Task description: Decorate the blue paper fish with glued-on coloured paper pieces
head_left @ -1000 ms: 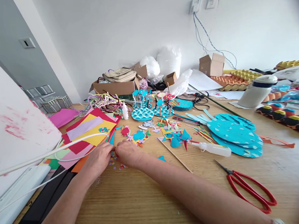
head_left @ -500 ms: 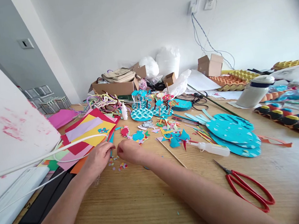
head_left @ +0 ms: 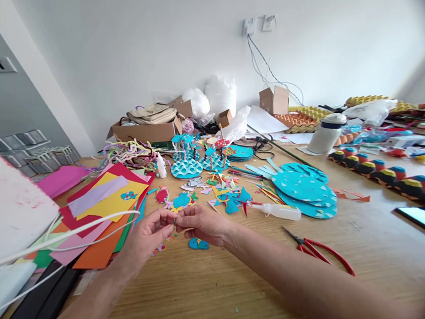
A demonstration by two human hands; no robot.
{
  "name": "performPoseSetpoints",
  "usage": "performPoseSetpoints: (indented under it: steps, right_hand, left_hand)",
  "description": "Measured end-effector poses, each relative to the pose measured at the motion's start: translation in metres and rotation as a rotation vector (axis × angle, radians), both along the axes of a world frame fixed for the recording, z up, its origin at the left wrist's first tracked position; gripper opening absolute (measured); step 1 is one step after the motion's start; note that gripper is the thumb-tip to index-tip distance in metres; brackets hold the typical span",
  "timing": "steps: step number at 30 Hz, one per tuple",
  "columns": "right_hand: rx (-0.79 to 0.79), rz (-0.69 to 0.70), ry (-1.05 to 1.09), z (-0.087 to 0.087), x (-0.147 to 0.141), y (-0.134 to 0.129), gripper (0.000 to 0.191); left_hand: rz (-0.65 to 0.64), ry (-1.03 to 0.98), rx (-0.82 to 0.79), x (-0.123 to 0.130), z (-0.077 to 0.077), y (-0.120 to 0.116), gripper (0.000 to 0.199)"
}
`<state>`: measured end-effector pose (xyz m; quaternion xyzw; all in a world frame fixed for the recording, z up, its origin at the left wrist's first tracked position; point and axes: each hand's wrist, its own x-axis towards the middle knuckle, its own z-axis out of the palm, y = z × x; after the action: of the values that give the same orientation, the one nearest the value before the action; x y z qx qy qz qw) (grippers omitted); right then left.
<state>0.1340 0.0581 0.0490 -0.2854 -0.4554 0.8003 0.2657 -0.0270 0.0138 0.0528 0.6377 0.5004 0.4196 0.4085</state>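
Note:
My left hand and my right hand meet fingertip to fingertip just above the table. Between them is a tiny green piece, pinched by both and mostly hidden by the fingers. Just below my right hand lies a blue paper fish. Small coloured paper dots are scattered under my left hand. Beyond the fingers lie a red paper cutout and a blue paper cutout.
Coloured paper sheets and a white cable are at left. Red-handled scissors, a glue bottle and blue cardboard shapes lie to the right. Behind stand blue wavy models and a white glue bottle.
My hands have come together and now pinch a tiny green piece. The blue fish, mostly covered by my right arm before, now shows. The view has turned to the right.

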Motion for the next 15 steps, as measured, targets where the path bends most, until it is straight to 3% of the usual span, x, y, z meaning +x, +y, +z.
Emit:
performPoseSetpoints:
  steps: [7, 15]
  right_hand:
    - [0.001, -0.04, 0.04, -0.003, 0.014, -0.004, 0.031]
    - [0.066, -0.184, -0.025, -0.011, 0.028, -0.007, 0.027]
  left_hand:
    - [0.011, -0.066, -0.114, 0.027, 0.013, -0.001, 0.016]
    - [0.014, -0.094, -0.114, 0.05, 0.008, 0.005, 0.014]
